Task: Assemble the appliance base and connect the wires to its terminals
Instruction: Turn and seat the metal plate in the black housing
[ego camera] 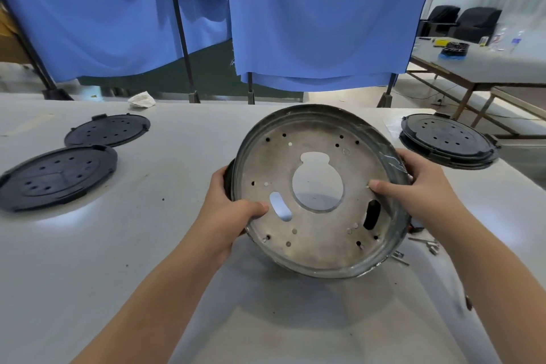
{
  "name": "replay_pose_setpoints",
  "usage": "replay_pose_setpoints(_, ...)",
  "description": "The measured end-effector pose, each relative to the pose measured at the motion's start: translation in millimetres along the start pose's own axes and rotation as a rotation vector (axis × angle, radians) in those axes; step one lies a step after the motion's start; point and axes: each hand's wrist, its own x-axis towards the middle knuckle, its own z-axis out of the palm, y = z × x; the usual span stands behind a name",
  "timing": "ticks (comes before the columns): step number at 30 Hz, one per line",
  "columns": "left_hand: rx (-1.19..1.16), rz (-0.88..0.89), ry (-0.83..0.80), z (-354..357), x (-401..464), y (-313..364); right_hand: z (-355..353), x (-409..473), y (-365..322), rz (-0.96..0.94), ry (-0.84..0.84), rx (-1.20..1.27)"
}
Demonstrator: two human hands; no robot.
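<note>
Dull, stained metal pan (319,192); matt black plastic discs (59,177); blue cloth (319,15).

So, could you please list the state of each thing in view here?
metal base pan: lifted, tilted toward the camera, held by both hands.
left hand: grips the pan's left rim.
right hand: grips the pan's right rim.
two black plastic covers: flat on the table, untouched.
stacked black covers: resting at right.
screws: loose on the table.
</note>
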Motion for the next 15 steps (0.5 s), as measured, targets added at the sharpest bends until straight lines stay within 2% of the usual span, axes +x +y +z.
replay_pose_setpoints(9, 0.077, 0.162, 0.045, 4.9, -7.9, -1.0, -0.6, -12.6, -2.4, 0.065, 0.026, 0.025)
replay_pose_setpoints(15, 0.049, 0.164, 0.051, -0.2, -6.8, -1.7, 2.5, -28.1, -7.9, 0.162, -0.026, 0.123)
